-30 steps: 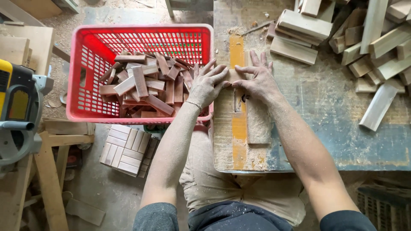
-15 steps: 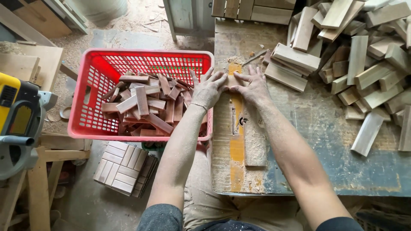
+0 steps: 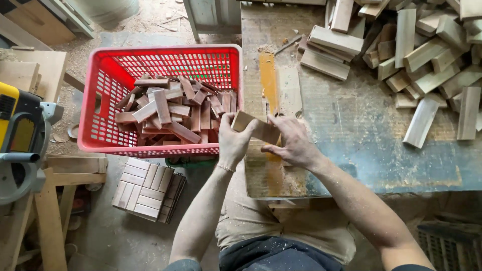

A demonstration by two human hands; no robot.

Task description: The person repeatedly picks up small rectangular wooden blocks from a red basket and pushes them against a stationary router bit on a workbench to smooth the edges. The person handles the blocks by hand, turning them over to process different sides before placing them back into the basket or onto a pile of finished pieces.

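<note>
— Dusty workshop, sawdust over the floor and over the worn blue-grey desk [image 3: 361, 145]. And the hands?

— Both curled round one pale wooden block [image 3: 256, 128], held in the air just above the near left corner of the desk. Left hand [image 3: 233, 143] gripping the block's left end, thumb on top, fingers wrapped beneath. Right hand [image 3: 293, 143] pinching the right end, fingers bent, none spread.

— Look of the block?

— Short, rectangular, light tan, tilted with the left end higher. Paler than the reddish pieces nearby.

— Around it?

— Just left of the desk's left edge, a red plastic basket [image 3: 100, 100] with slotted walls, heaped with reddish-brown wood strips [image 3: 175, 113] lying every which way. On the desk itself, an upright orange-yellow guide strip [image 3: 268, 75] running from the far side toward the near edge, beside a flat pale board [image 3: 290, 90]. Toward the far right corner, a loose pile of pale offcuts [image 3: 422, 55], with one longer piece [image 3: 420, 123] lying apart, nearer the middle.

— Packages, labels, signs?

— None legible. Down on the floor below the basket, a square tile of joined wooden slats [image 3: 148, 189]. At the left border, a yellow-and-grey mitre saw [image 3: 20, 135] on a wooden stand.
</note>
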